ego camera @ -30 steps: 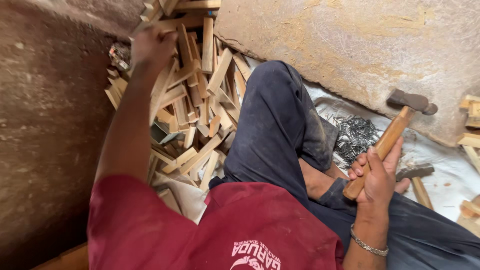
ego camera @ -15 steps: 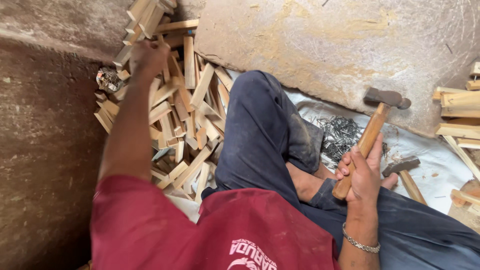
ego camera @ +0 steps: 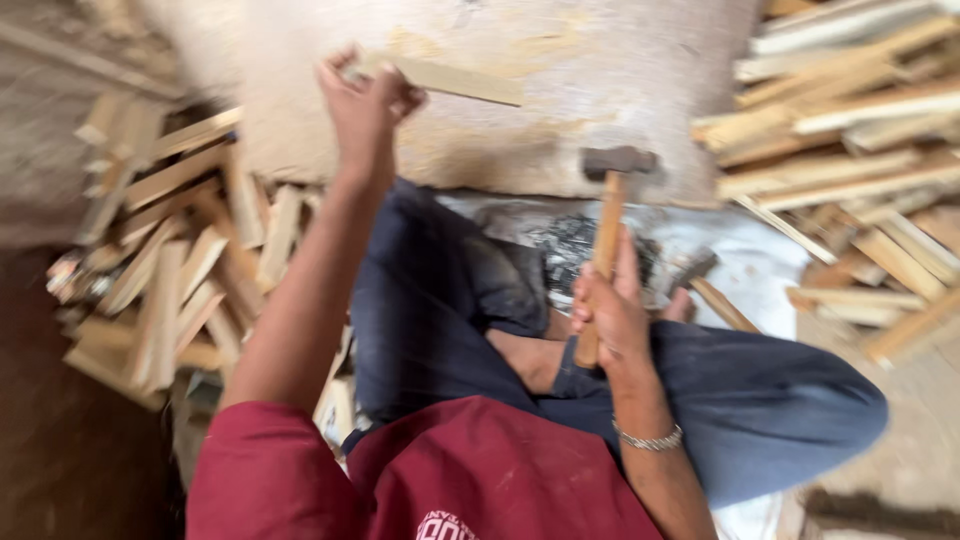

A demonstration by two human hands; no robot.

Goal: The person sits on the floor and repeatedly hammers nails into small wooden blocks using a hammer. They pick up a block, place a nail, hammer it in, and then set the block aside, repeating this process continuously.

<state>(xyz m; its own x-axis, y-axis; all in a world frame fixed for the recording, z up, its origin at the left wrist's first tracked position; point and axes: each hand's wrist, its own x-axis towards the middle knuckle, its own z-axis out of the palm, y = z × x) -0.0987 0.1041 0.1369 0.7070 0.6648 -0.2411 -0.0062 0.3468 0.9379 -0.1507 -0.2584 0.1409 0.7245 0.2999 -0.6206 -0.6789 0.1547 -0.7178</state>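
Observation:
My left hand (ego camera: 365, 105) is raised at the upper middle, gripping one end of a short flat wood strip (ego camera: 455, 80) that points right over a big pale block (ego camera: 560, 90). My right hand (ego camera: 612, 305) grips the wooden handle of a hammer (ego camera: 607, 215), held upright with its dark metal head just in front of the block. I sit cross-legged in dark blue trousers and a maroon shirt.
A heap of short wood offcuts (ego camera: 175, 260) lies to my left. Longer wood slats (ego camera: 850, 130) are stacked at the right. A pile of dark nails (ego camera: 565, 240) sits on a white sheet (ego camera: 760, 270) by my knees, with a second hammer (ego camera: 700, 280) beside it.
My left hand has left the offcut heap and swung right with a wood strip, up over the pale block. The view has shifted right; the hammer stays upright in my right hand.

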